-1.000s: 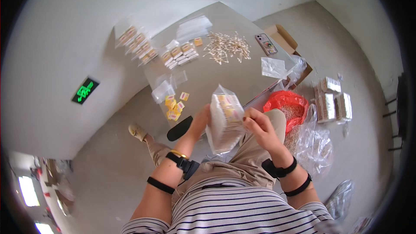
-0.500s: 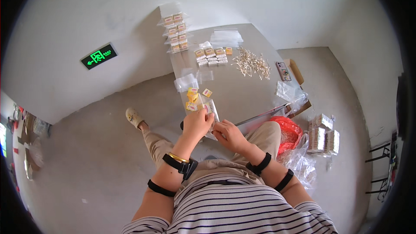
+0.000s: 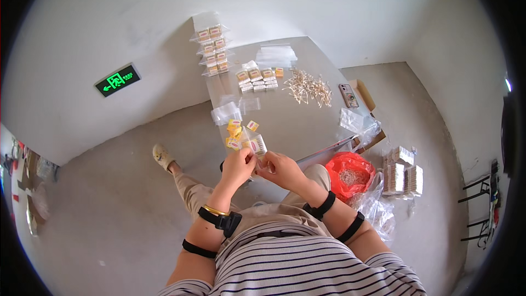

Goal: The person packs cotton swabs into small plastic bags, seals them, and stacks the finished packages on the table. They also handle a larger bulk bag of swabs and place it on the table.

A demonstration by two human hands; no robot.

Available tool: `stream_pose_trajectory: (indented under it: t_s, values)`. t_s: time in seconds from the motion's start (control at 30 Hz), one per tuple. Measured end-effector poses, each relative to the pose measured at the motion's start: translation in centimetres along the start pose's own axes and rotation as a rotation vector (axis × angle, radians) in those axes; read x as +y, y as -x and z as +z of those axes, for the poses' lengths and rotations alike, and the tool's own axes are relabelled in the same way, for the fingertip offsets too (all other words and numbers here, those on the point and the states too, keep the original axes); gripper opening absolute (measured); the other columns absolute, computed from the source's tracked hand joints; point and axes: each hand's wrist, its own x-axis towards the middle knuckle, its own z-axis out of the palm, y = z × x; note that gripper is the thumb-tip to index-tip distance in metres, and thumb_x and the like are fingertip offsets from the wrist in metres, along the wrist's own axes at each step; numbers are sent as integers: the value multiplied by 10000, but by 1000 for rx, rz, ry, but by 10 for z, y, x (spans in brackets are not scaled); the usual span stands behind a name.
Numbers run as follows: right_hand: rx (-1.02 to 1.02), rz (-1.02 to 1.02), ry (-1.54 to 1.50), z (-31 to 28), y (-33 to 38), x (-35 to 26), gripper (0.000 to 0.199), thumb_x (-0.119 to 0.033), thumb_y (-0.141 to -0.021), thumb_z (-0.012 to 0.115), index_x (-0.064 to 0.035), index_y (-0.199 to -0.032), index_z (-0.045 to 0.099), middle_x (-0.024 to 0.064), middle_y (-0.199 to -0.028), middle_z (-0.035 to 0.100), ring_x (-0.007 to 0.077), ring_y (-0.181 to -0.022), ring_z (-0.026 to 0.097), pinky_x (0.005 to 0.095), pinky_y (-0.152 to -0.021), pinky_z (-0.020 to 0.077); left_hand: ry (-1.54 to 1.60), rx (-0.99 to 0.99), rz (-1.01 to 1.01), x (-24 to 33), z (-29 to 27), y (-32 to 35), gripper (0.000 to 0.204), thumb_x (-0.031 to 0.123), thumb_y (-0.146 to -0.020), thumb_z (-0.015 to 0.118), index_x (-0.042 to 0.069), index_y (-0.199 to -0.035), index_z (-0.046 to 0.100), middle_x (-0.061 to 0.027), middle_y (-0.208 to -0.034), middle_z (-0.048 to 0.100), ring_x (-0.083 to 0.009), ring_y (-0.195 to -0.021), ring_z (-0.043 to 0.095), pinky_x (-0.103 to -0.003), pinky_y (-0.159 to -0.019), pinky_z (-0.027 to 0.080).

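Dropped from chest height down to the tabletop (image 3: 296, 126) edge, clear packet (image 3: 256, 147) now. Left hand (image 3: 239, 165) and right hand (image 3: 280, 168) met at its near end, fingers of both pinched shut on the plastic. Sat just nearer than the yellow packets (image 3: 235, 131), well short of the scattered sticks (image 3: 308, 85).

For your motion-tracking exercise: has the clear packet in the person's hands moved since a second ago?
Yes. The clear packet has gone from raised over the lap, beside the red bag, forward and down to the table's near edge, by the yellow packets.
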Motion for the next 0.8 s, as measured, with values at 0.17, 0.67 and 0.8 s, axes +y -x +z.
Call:
stream_pose_trajectory:
  t_s: [0.17,0.67,0.8]
  values:
    - [-43,-71,94,1,-14,2,282,-305,-848,741,-56,-850,611,102,-827,676,328,-788,651,431,-704,511,110,22,13,-4,7,0,205,220,-948,659,36,-862,636,-104,-684,663,-223,-619,657,-348,-581,478]
    - [-50,-63,-172,10,-15,18,176,-174,-898,585,-17,-970,613,193,-855,675,401,-797,641,463,-729,504,359,121,147,-22,29,7,197,190,-1008,580,16,-916,580,-173,-735,612,-289,-626,583,-361,-597,451]
    - [-10,42,-185,13,-9,18,159,-142,-898,551,-8,-945,622,174,-791,645,336,-734,619,419,-684,485,337,84,158,-18,29,8,236,205,-1041,556,11,-907,556,-76,-721,549,-153,-659,476,-302,-612,420]
